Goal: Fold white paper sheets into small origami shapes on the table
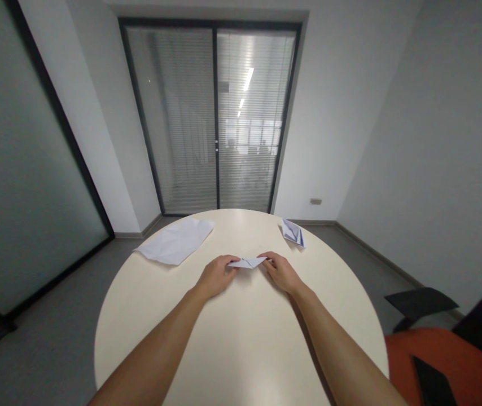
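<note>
A small folded paper (pixel 247 263), white and pointed at both ends, is held between my two hands just above the table. My left hand (pixel 217 276) pinches its left tip between thumb and fingers. On the other side, my right hand (pixel 282 272) is closed on the right tip. Creases meet near the middle of the paper. Beyond my left hand lies a larger white paper sheet (pixel 177 241), slightly wrinkled. Past my right hand rests another folded paper piece (pixel 293 233) with darker inner faces.
The round cream table (pixel 236 344) carries all the paper. At the right stands an orange chair (pixel 448 366) with black armrests, close to the table edge. Behind the table are a glazed door (pixel 211 118) with blinds and a white wall (pixel 334 113).
</note>
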The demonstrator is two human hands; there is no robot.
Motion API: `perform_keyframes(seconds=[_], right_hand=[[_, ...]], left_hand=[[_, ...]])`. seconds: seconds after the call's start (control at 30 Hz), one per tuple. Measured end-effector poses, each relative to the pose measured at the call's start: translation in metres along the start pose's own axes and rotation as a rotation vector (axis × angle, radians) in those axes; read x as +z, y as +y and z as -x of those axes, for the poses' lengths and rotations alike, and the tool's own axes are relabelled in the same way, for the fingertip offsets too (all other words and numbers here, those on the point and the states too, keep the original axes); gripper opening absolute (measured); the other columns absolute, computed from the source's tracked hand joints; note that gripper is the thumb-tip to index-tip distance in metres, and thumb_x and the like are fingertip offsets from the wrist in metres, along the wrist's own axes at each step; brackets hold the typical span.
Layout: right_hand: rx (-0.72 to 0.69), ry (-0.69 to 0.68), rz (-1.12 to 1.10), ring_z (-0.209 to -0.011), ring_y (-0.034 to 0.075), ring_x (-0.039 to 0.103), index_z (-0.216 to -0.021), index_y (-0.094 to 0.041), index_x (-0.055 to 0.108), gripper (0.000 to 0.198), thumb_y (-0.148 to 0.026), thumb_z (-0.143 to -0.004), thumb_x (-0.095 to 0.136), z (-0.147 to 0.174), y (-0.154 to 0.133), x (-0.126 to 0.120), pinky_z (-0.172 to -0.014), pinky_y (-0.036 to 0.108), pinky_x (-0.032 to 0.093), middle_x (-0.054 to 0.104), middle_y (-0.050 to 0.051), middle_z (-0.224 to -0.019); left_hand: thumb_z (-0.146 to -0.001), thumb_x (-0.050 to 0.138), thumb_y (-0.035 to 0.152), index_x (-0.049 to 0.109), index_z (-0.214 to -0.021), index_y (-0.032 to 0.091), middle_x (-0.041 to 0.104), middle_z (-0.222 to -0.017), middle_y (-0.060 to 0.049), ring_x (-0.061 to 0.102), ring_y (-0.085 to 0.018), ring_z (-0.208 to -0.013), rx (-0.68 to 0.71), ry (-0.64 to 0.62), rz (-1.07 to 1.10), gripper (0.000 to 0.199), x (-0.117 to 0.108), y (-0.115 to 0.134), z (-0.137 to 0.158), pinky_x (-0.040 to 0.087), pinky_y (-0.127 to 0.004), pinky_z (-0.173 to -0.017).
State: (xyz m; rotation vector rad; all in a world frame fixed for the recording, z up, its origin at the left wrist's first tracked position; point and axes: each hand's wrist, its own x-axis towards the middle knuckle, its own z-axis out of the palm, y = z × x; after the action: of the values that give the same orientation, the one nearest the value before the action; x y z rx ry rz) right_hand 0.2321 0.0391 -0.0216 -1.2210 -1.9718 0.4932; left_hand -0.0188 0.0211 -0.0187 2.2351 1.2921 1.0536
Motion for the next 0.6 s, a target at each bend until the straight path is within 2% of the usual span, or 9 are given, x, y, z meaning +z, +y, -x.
perform_keyframes(seconds=[0.13, 0.33, 0.47, 0.6], right_hand=[[0.001, -0.004, -0.068, -0.093, 0.022, 0.065, -0.107, -0.02, 0.07, 0.028, -0.035, -0.095, 0.05, -0.001, -0.002, 0.004, -0.086, 0.034, 0.048, 0.073, 0.007, -0.102], [0.027, 0.014, -0.274, -0.091, 0.021, 0.063, -0.106, -0.018, 0.065, 0.033, -0.045, -0.094, 0.051, -0.001, -0.01, 0.007, -0.078, 0.03, 0.049, 0.071, 0.007, -0.097], [0.046, 0.027, -0.3, -0.086, 0.02, 0.062, -0.108, -0.018, 0.063, 0.036, -0.048, -0.092, 0.052, -0.003, -0.008, 0.008, -0.076, 0.029, 0.048, 0.069, 0.006, -0.092], [0.086, -0.011, -0.262, -0.077, 0.018, 0.06, -0.101, -0.016, 0.065, 0.034, -0.045, -0.092, 0.05, -0.004, 0.002, 0.01, -0.072, 0.028, 0.046, 0.068, 0.004, -0.084]], left_hand=[[-0.089, 0.056, 0.021, 0.073, -0.104, 0.023, 0.076, -0.102, -0.002, 0.068, -0.018, -0.092, -0.004, 0.085, 0.055, 0.022, 0.002, -0.006, -0.004, 0.051, -0.028, -0.086], [-0.091, 0.057, 0.035, 0.072, -0.097, 0.021, 0.075, -0.09, -0.001, 0.066, -0.015, -0.072, -0.076, 0.183, 0.173, 0.022, 0.001, -0.004, -0.006, 0.05, -0.024, -0.068], [-0.09, 0.057, 0.04, 0.071, -0.091, 0.017, 0.071, -0.076, 0.0, 0.061, -0.014, -0.064, -0.103, 0.167, 0.195, 0.026, 0.002, -0.004, -0.007, 0.045, -0.023, -0.062], [-0.09, 0.054, 0.037, 0.07, -0.088, 0.017, 0.071, -0.079, 0.0, 0.06, -0.014, -0.067, -0.139, 0.1, 0.146, 0.025, 0.003, -0.009, -0.007, 0.043, -0.023, -0.064]])
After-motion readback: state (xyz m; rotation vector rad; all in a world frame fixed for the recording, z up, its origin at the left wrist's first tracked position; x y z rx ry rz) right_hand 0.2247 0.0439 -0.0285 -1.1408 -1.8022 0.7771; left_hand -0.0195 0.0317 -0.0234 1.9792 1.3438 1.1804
